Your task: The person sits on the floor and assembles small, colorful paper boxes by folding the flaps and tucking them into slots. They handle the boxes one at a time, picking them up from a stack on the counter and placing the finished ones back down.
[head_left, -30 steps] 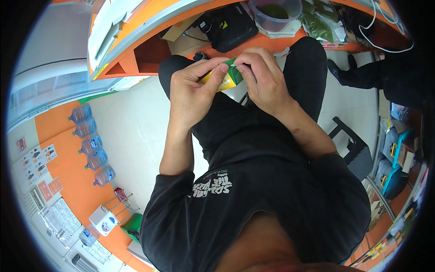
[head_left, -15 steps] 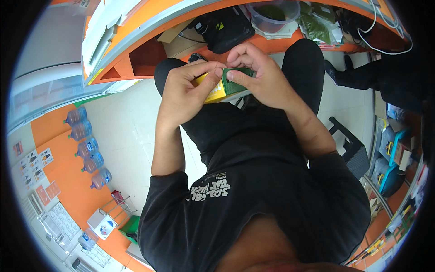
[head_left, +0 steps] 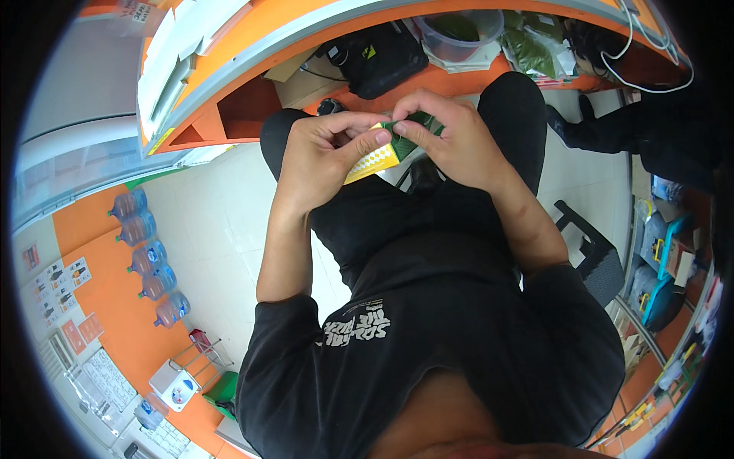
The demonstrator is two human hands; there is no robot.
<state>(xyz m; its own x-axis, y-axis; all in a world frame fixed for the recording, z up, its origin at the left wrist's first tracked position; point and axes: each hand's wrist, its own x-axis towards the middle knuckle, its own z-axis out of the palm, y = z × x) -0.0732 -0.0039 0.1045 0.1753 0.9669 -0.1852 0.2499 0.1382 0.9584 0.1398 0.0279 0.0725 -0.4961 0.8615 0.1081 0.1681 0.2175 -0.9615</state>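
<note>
Both hands are up in front of the lap, working one small thing between them. The left hand (head_left: 321, 157) pinches a small packet (head_left: 375, 157), its yellow card face patterned with tiny white checks, thumb on top and fingers curled beneath. At three o'clock from it, touching, the right hand (head_left: 455, 141) has thumb and forefinger pressed together on the packet's dark green end (head_left: 409, 134), which looks like thin, creased foil or film. My read: this is the opening or unfolding step, with the green flap being teased away from the card. The next move likely calls for a steady hold on the left and a small, careful pull on the right (thin film tears easily).

At twelve o'clock from the hands runs a curved orange counter (head_left: 229, 73) with a pale grey edge. On its lower shelf sit a black pouch (head_left: 382, 57), matte and soft-sided, and a clear round plastic tub (head_left: 455, 34) holding something green. Out at nine o'clock, well apart, a row of large water bottles (head_left: 145, 256) lies on the pale tiled floor (head_left: 222, 222).
</note>
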